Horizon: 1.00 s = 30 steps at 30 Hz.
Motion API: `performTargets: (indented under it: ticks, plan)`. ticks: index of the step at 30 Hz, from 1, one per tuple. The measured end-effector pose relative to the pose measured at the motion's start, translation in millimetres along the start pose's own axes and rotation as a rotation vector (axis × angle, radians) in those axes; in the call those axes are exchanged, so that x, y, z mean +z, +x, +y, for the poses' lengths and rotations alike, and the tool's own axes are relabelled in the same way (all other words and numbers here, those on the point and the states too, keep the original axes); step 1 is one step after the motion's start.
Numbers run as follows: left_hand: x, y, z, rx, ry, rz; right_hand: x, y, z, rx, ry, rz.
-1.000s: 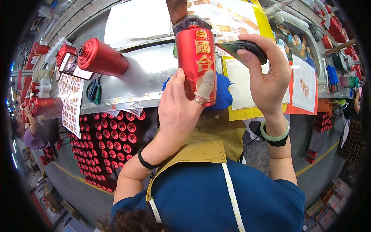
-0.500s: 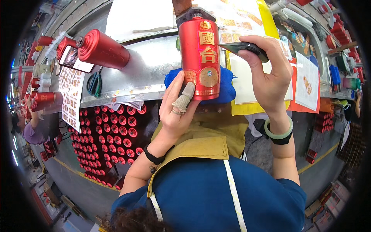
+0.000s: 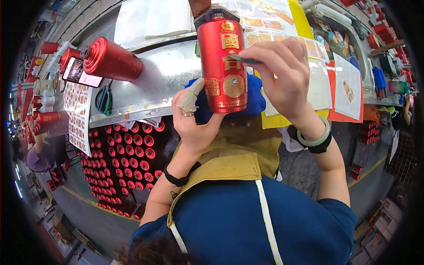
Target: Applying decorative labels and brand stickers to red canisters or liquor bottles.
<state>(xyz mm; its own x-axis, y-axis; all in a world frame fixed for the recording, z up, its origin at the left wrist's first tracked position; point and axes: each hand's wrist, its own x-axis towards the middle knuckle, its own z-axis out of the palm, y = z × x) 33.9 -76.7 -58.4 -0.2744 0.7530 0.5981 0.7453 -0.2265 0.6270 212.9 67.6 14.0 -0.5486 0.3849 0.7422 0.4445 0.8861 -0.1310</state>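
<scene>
A red bottle (image 3: 211, 57) with gold raised characters and a round gold emblem lies with its neck pointing away from me, its base toward me. My left hand (image 3: 194, 132) grips the base end, thumb underneath and fingers along the left side. One of its fingers wears a grey cloth finger cover (image 3: 188, 102). In my right hand (image 3: 287, 75) are dark pointed tweezers (image 3: 248, 60), pinched between thumb and fingers. Their tip reaches the lower large gold character; whether it presses on it I cannot tell. Under the bottle sits a blue cloth (image 3: 256, 95).
Another red bottle (image 3: 112, 59) lies to the left on the metal table (image 3: 165, 66), beside a phone (image 3: 81, 75), scissors (image 3: 104, 99) and a sticker sheet (image 3: 77, 115). Gold sticker sheets (image 3: 282, 39) spread at the right. Many red bottles (image 3: 128, 152) stand below the table's edge.
My right hand has moved left, bringing the tweezers' tip from beside the bottle onto its lettering. The bottle has shifted slightly left, and my left fingers have slid to its side.
</scene>
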Motion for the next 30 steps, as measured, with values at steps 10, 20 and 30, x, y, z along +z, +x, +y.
performTargets:
  ticks: [10, 20, 30]
  plan:
    - [-1.5, -3.7, -5.7, 0.041, 0.039, -0.027, -0.6, -4.8, -1.8, -0.065, 0.020, 0.018]
    - [-1.1, -2.9, 3.9, -0.027, 0.010, -0.087, 8.9, -12.1, -2.4, -0.018, 0.057, 0.039]
    - [2.1, 2.6, -5.6, 0.026, 0.018, -0.093, 11.1, -19.1, -9.9, 0.062, 0.135, 0.038]
